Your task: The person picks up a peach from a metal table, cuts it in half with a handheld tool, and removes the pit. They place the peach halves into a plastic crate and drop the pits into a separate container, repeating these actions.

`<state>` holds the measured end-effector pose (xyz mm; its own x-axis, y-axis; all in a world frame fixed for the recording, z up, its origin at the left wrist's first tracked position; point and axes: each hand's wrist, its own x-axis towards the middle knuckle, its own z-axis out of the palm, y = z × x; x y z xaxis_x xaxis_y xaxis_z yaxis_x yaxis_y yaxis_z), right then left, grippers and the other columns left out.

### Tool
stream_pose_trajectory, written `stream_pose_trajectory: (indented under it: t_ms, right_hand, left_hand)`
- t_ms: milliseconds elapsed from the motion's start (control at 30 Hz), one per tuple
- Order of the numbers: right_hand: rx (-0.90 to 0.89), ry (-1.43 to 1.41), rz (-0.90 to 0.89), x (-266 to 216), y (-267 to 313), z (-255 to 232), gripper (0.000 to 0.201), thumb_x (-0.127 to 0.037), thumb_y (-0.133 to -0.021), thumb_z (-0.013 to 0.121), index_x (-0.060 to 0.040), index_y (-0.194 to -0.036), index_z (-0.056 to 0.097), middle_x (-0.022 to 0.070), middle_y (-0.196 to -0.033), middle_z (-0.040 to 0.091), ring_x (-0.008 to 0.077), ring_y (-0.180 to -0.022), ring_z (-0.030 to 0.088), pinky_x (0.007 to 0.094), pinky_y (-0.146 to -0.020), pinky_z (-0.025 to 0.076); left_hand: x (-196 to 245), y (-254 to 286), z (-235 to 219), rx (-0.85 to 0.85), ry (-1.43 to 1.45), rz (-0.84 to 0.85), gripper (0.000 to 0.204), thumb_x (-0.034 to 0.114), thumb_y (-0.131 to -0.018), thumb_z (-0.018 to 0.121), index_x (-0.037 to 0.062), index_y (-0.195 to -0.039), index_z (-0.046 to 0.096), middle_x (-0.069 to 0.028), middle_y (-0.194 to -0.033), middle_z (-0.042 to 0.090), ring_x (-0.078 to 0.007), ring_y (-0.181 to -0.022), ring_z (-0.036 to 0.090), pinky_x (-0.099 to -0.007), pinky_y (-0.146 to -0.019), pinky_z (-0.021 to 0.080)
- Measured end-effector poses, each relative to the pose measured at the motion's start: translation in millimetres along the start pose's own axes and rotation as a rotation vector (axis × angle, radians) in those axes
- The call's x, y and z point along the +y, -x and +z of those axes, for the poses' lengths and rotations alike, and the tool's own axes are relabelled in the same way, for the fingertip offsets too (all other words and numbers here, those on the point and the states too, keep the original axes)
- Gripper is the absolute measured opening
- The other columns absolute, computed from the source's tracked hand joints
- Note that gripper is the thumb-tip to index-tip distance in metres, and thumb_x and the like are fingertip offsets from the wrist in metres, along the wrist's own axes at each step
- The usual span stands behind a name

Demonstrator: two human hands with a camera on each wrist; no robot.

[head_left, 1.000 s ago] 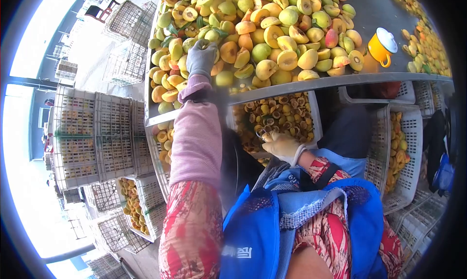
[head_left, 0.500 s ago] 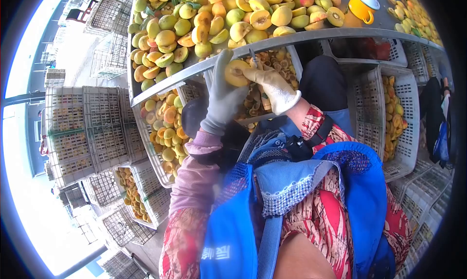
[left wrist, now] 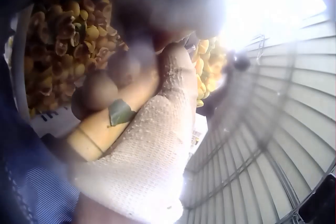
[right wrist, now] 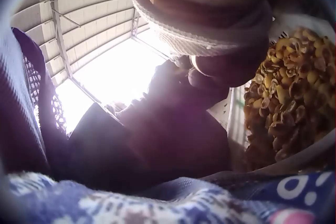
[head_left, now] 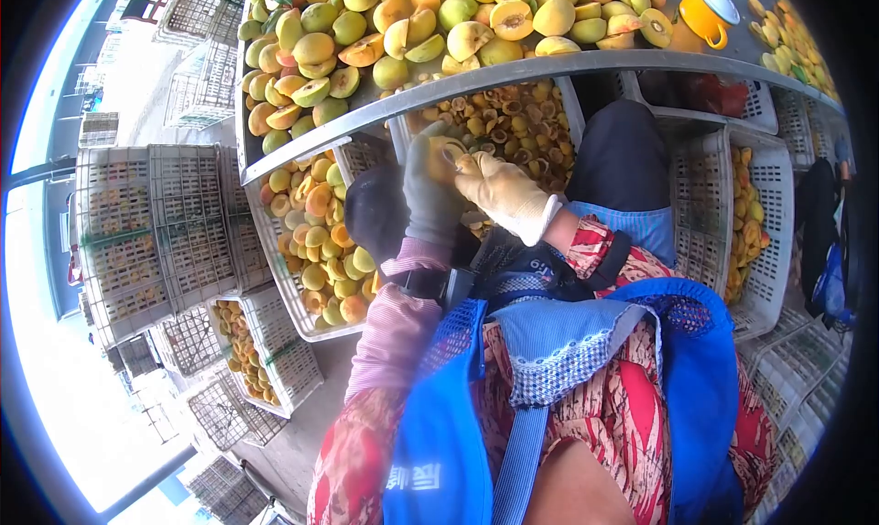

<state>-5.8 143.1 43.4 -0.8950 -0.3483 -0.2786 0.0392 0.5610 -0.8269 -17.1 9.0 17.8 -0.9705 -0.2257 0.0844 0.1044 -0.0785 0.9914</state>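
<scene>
held in the curled fingers of your left hand [head_left: 428, 188], a fruit [head_left: 444, 150] sits near the middle of the head view, touching your right hand [head_left: 505, 194], which grips a yellowish handle [left wrist: 102, 132] with a leaf [left wrist: 121, 112] on it, left of centre in the left wrist view; a crate [head_left: 572, 110] of scraps lies just above your hands, and cut peaches [head_left: 467, 40] cover the metal table [head_left: 513, 70] across the top

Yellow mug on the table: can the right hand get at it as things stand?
Probably not straight away: the right hand grips a wooden handle, close by the fruit in the left hand, this side of the metal rim; the yellow mug is beyond it.
</scene>
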Motion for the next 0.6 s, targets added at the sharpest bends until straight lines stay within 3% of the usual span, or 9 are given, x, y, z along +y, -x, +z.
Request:
stream_pose_trajectory:
  t_ms: [67, 167, 233, 333, 400, 467, 500, 567, 600]
  right_hand:
    - [-0.010, -0.014, 0.010, 4.4, -3.0, 4.2, 0.050, -0.044, -0.088, 0.050, -0.0001, -0.112, 0.056, 0.0286, -0.103, 0.063, 0.0426, -0.102, 0.060, 0.0460, -0.089, 0.046]
    - [-0.012, -0.056, -0.005, 6.7, -4.2, 9.0, 0.052, -0.043, -0.087, 0.051, 0.0009, -0.113, 0.056, 0.0288, -0.103, 0.063, 0.0429, -0.102, 0.059, 0.0459, -0.089, 0.046]
    - [-0.016, -0.071, -0.020, 12.1, -6.9, 15.5, 0.052, -0.042, -0.087, 0.052, 0.0013, -0.114, 0.056, 0.0290, -0.103, 0.063, 0.0427, -0.103, 0.059, 0.0453, -0.090, 0.046]
    - [-0.034, -0.083, -0.062, 10.6, -8.6, 18.6, 0.048, -0.039, -0.087, 0.053, 0.0013, -0.114, 0.056, 0.0270, -0.099, 0.064, 0.0398, -0.098, 0.062, 0.0434, -0.085, 0.048]
    - [-0.095, -0.147, -0.044, 13.1, -5.1, 17.4, 0.043, -0.036, -0.088, 0.053, 0.0009, -0.110, 0.056, 0.0223, -0.090, 0.065, 0.0351, -0.083, 0.064, 0.0416, -0.073, 0.051]
    - [-0.220, -0.343, 0.110, -0.6, -0.4, 6.0, 0.038, -0.034, -0.089, 0.053, 0.0001, -0.106, 0.056, 0.0167, -0.079, 0.064, 0.0290, -0.066, 0.064, 0.0387, -0.058, 0.051]
    - [-0.298, -0.472, 0.219, -8.4, 1.1, -1.5, 0.035, -0.033, -0.090, 0.052, -0.0004, -0.104, 0.056, 0.0137, -0.073, 0.062, 0.0256, -0.057, 0.063, 0.0370, -0.050, 0.050]
    - [-0.375, -0.473, 0.283, -19.2, 2.8, -16.9, 0.033, -0.032, -0.091, 0.051, -0.0010, -0.101, 0.056, 0.0100, -0.065, 0.057, 0.0211, -0.046, 0.056, 0.0343, -0.040, 0.044]
    - [-0.413, -0.473, 0.314, -20.2, 2.0, -21.4, 0.032, -0.032, -0.091, 0.050, -0.0014, -0.099, 0.055, 0.0081, -0.061, 0.055, 0.0189, -0.041, 0.052, 0.0330, -0.036, 0.040]
  left_hand:
    - [-0.9, 0.4, -0.8, 0.011, 0.092, -0.066, 0.020, 0.018, -0.092, 0.055, 0.0032, -0.104, 0.060, -0.0123, -0.106, 0.065, -0.0264, -0.092, 0.064, -0.0342, -0.078, 0.051]
    - [-16.4, -3.2, -8.7, 0.004, -0.166, 0.061, 0.025, 0.020, -0.093, 0.055, 0.0025, -0.111, 0.056, -0.0115, -0.104, 0.066, -0.0249, -0.091, 0.064, -0.0328, -0.077, 0.051]
    - [-33.2, -4.8, -12.2, 0.060, -0.170, 0.058, 0.033, 0.028, -0.095, 0.050, 0.0000, -0.111, 0.058, -0.0123, -0.101, 0.066, -0.0242, -0.090, 0.063, -0.0331, -0.079, 0.051]
    - [-41.4, -6.2, -10.8, 0.166, 0.149, -0.151, 0.054, 0.044, -0.098, 0.040, -0.0042, -0.104, 0.063, -0.0142, -0.095, 0.065, -0.0239, -0.087, 0.062, -0.0348, -0.082, 0.051]
    - [-45.0, -4.5, -16.7, 0.130, 0.172, -0.212, 0.055, 0.046, -0.098, 0.040, -0.0041, -0.102, 0.063, -0.0143, -0.093, 0.066, -0.0241, -0.085, 0.062, -0.0346, -0.080, 0.051]
    - [-46.0, -7.2, -21.6, 0.092, 0.194, -0.261, 0.056, 0.047, -0.097, 0.040, -0.0039, -0.100, 0.063, -0.0144, -0.091, 0.066, -0.0243, -0.083, 0.062, -0.0344, -0.078, 0.051]
    - [-40.7, -7.4, -20.5, 0.053, 0.179, -0.239, 0.047, 0.041, -0.094, 0.044, -0.0021, -0.097, 0.064, -0.0126, -0.091, 0.066, -0.0245, -0.082, 0.062, -0.0342, -0.076, 0.051]
    - [-14.4, -6.0, -12.2, -0.043, 0.126, -0.153, 0.021, 0.021, -0.082, 0.056, 0.0030, -0.090, 0.064, -0.0073, -0.092, 0.065, -0.0248, -0.080, 0.062, -0.0337, -0.069, 0.051]
    - [-9.9, -4.3, -10.5, -0.067, 0.117, -0.137, 0.018, 0.018, -0.081, 0.058, 0.0036, -0.090, 0.064, -0.0065, -0.092, 0.065, -0.0244, -0.080, 0.062, -0.0335, -0.069, 0.051]
